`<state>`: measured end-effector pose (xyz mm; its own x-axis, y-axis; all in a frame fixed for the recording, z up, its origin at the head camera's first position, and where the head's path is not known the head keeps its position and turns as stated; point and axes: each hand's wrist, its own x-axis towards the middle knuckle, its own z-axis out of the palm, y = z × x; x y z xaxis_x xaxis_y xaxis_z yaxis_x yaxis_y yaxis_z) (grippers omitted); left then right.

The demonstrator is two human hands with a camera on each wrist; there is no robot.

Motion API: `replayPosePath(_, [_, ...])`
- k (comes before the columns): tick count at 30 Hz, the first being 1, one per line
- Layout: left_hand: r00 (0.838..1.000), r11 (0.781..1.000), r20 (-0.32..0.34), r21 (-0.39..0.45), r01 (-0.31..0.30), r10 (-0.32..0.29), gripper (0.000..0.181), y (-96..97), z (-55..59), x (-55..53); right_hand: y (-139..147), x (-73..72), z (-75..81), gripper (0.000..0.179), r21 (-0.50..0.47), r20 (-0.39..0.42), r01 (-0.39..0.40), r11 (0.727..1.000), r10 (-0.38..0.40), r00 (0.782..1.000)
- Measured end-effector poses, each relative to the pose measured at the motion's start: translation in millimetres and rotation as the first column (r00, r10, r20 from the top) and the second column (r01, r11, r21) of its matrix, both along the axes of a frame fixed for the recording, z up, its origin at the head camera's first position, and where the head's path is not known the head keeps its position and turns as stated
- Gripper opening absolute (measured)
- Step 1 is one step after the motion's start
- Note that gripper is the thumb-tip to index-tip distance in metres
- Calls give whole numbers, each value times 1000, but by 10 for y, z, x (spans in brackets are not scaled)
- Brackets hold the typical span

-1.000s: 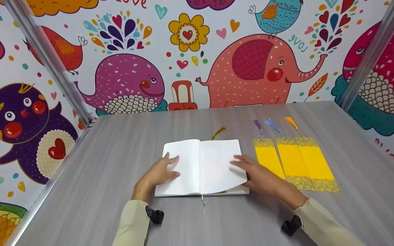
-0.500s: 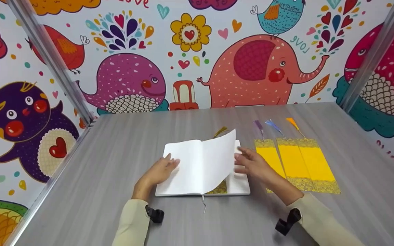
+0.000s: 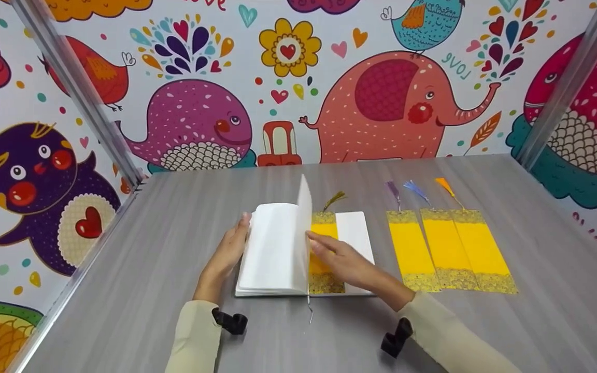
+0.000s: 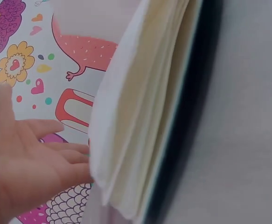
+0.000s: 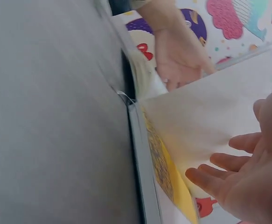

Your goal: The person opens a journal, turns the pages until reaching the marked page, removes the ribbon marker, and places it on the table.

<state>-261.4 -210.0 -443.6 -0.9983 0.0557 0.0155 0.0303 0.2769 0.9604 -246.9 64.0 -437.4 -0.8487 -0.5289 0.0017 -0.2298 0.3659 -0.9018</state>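
An open notebook (image 3: 272, 248) with blank white pages lies on the table, one page (image 3: 304, 228) standing upright at its middle. My right hand (image 3: 342, 259) is against that page's right side with fingers extended; in the right wrist view the fingers (image 5: 229, 163) are spread beside the page. Under this hand a yellow bookmark (image 3: 324, 230) with gold patterned ends lies on the right-hand pages, partly covered, its olive tassel (image 3: 336, 198) past the top edge. My left hand (image 3: 227, 247) is at the notebook's left edge, its fingers extended in the left wrist view (image 4: 42, 158).
Right of the notebook lie three more yellow bookmarks: one with a purple tassel (image 3: 393, 191), one with a blue tassel (image 3: 415, 190), one with an orange tassel (image 3: 446, 187). A thin ribbon (image 3: 310, 311) hangs from the notebook's lower edge. Behind the grey table (image 3: 184, 197) stands a cartoon-printed wall.
My right hand has moved left, swinging the page from lying on the right to upright, which uncovers the yellow bookmark. My left hand has shifted off the left page to its outer edge.
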Motion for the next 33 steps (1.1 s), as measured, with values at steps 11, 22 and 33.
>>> replayPosePath(11, [998,985,64,-174,-12,23,83,49,11,11,-235,148,-43,50,461,-253,-144,875,285,924])
replayPosePath(22, [978,842,151,-501,199,-142,68,203,-14,85,-130,98,-18,39,511,-321,-122,851,320,891])
replayPosePath(33, [968,812,224,-541,220,-113,73,233,-10,86,-117,-178,-83,76,386,-200,463,798,-417,886])
